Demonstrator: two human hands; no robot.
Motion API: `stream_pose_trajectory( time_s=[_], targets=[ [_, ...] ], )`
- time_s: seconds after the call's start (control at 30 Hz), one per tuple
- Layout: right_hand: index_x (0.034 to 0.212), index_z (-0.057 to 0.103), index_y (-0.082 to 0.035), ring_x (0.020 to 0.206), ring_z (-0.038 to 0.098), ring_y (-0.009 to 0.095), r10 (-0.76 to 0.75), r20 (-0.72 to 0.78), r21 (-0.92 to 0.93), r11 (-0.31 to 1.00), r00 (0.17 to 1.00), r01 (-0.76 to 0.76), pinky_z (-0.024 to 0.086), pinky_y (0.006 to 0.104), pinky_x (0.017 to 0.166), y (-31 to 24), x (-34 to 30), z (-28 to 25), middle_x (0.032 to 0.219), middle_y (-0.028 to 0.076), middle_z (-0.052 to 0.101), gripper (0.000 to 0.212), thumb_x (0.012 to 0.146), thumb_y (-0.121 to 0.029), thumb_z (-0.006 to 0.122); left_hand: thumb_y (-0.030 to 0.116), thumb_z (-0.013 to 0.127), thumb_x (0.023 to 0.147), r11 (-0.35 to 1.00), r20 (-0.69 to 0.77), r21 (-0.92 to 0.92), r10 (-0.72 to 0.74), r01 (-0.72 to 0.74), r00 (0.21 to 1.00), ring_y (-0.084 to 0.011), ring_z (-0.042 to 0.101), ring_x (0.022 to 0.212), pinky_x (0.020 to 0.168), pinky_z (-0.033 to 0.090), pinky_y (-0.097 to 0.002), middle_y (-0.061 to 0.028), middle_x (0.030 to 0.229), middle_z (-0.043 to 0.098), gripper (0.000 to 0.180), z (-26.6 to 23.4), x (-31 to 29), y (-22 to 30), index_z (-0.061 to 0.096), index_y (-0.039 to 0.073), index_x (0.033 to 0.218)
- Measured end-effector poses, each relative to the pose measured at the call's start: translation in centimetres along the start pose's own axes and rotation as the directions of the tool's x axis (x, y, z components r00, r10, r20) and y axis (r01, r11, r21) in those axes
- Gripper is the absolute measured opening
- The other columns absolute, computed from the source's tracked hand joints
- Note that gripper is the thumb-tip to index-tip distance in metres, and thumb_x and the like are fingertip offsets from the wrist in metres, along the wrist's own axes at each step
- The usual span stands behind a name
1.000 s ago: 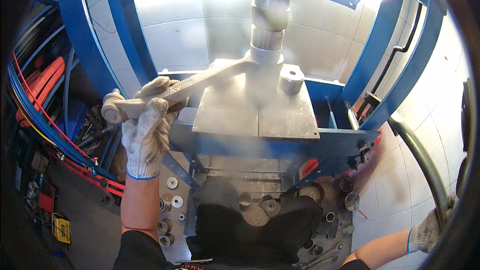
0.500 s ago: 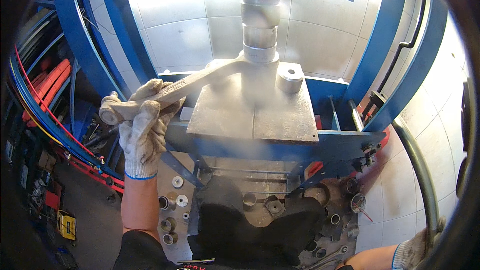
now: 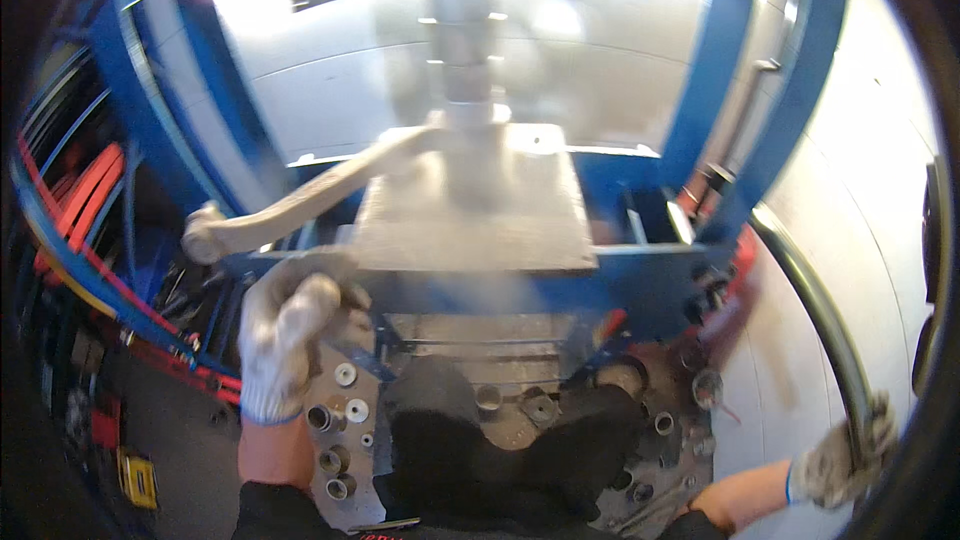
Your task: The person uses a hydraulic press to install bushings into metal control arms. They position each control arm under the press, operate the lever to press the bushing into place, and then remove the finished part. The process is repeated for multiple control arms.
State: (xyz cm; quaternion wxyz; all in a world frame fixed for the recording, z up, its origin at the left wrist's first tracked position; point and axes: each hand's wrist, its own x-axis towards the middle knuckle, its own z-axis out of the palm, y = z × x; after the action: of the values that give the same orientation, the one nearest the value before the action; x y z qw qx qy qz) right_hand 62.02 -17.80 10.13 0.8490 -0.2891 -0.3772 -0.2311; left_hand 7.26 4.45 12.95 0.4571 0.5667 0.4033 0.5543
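Note:
A forged metal suspension arm [image 3: 330, 183] slants across the blue shop press [image 3: 640, 275]. Its far end sits in the column of stacked metal sleeves [image 3: 465, 65] under the ram, above the thick steel plate [image 3: 540, 215]. The near end of the arm juts out to the left beyond the plate. My left hand [image 3: 285, 325], in a white knit glove, is just below the arm and apart from it; its fingers look curled but are smeared by motion. At the lower right, my gloved right hand [image 3: 845, 455] is closed around the long dark pump lever [image 3: 820, 295].
A small metal cylinder [image 3: 540, 138] stands at the back right of the plate. Several rings and sleeves [image 3: 338, 460] lie on the floor by my legs. Hoses [image 3: 95, 275] and a red-edged rack run along the left. A tiled wall [image 3: 840, 230] borders the right.
My left hand has let go of the suspension arm and dropped below it. My right hand, still on the lever, has come up further into view. The whole view has shifted slightly.

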Motion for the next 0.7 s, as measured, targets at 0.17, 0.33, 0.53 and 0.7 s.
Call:
stream_pose_trajectory(
  time_s=[0.17, 0.33, 0.53, 0.7],
  targets=[
    [0.152, 0.035, 0.005, 0.131, 0.056, 0.036, 0.121, 0.178, -0.489, 0.872, 0.977, -0.019, 0.044, 0.0518, 0.113, 5.2, -5.8, 4.1, 0.143, 0.026, 0.053, 0.067, 0.107, -0.044, 0.044, 0.042, 0.077, 0.088, 0.770, -0.015, 0.449, 0.513, -0.453, 0.858, -0.0264, 0.069, 0.110, 0.093, 0.059, -0.0392, -0.0166, 0.116, 0.070, 0.068, 5.0, 2.1, 3.6, 0.060, -0.001, 0.137],
    [0.124, 0.066, -0.004, 0.103, 0.067, 0.030, 0.645, 0.386, -0.742, 0.642, 0.659, -0.193, 0.053, 0.0449, 0.092, 12.6, -12.5, 8.1, 0.113, 0.014, 0.069, 0.044, 0.098, -0.040, 0.066, 0.049, 0.074, 0.088, 0.586, 0.118, 0.732, 0.393, -0.348, 0.912, -0.0345, 0.065, 0.122, 0.105, 0.054, -0.0445, -0.0260, 0.129, 0.065, 0.078, 7.4, 10.6, 5.5, 0.055, -0.004, 0.142],
    [0.109, 0.073, -0.004, 0.090, 0.073, 0.036, 0.854, 0.332, -0.925, 0.378, 0.400, -0.039, 0.055, 0.0437, 0.078, 15.8, -14.1, 8.8, 0.098, 0.022, 0.075, 0.047, 0.092, -0.048, 0.070, 0.034, 0.078, 0.090, 0.825, 0.135, 0.530, 0.147, -0.197, 0.980, -0.0273, 0.072, 0.105, 0.094, 0.059, -0.0382, -0.0208, 0.116, 0.072, 0.057, 8.2, 13.8, 5.6, 0.064, -0.004, 0.130],
    [0.099, 0.072, -0.003, 0.089, 0.069, 0.043, 0.835, 0.314, -0.944, 0.327, 0.451, 0.052, 0.052, 0.0496, 0.079, 17.9, -14.4, 7.8, 0.093, 0.025, 0.071, 0.036, 0.092, -0.038, 0.070, 0.026, 0.085, 0.085, 0.814, 0.193, 0.529, 0.161, -0.241, 0.968, -0.0221, 0.072, 0.098, 0.089, 0.059, -0.0338, -0.0164, 0.107, 0.075, 0.048, 8.3, 15.3, 5.6, 0.070, -0.002, 0.122]
  ],
)
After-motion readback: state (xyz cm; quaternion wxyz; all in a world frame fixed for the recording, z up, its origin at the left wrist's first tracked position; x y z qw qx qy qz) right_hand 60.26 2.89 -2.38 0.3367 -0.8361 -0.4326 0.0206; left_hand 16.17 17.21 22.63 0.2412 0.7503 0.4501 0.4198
